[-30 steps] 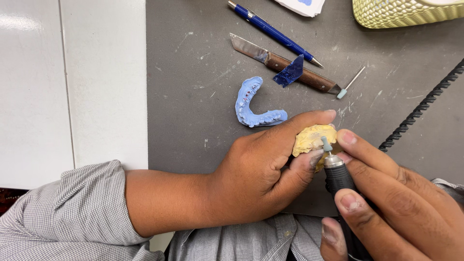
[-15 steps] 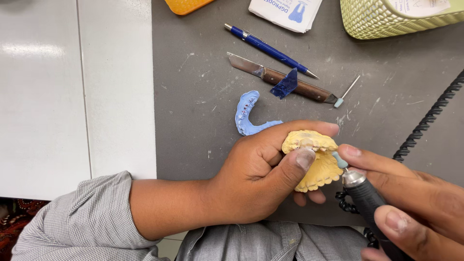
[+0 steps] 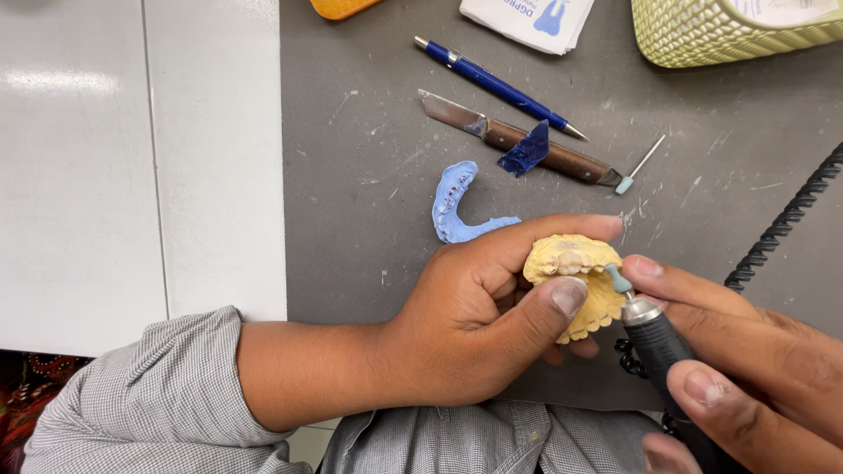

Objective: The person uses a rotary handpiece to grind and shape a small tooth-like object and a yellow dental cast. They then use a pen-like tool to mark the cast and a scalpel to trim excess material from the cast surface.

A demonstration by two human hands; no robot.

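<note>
My left hand [image 3: 479, 312] grips a yellow plaster dental cast [image 3: 575, 272], thumb across its near side and fingers behind it. My right hand [image 3: 746, 369] holds a black rotary handpiece [image 3: 667, 351] like a pen; its small pale-blue tip touches the cast's right edge by the teeth. Just beyond my left hand, a blue arch-shaped bite impression [image 3: 457, 206] lies on the grey mat [image 3: 351, 175].
On the mat lie a wood-handled knife [image 3: 518, 140] with a blue wax scrap [image 3: 525, 149] on it, a blue pen [image 3: 496, 86], a small bur on a thin shank [image 3: 639, 167], a white packet [image 3: 527, 17], a yellow-green basket [image 3: 729, 31] and a coiled black cord [image 3: 790, 215]. White benchtop [image 3: 132, 158] is at left.
The cast has been turned so its tooth side and scalloped base show more. The handpiece tip moved from the cast's top to its right edge. The view shifted slightly.
</note>
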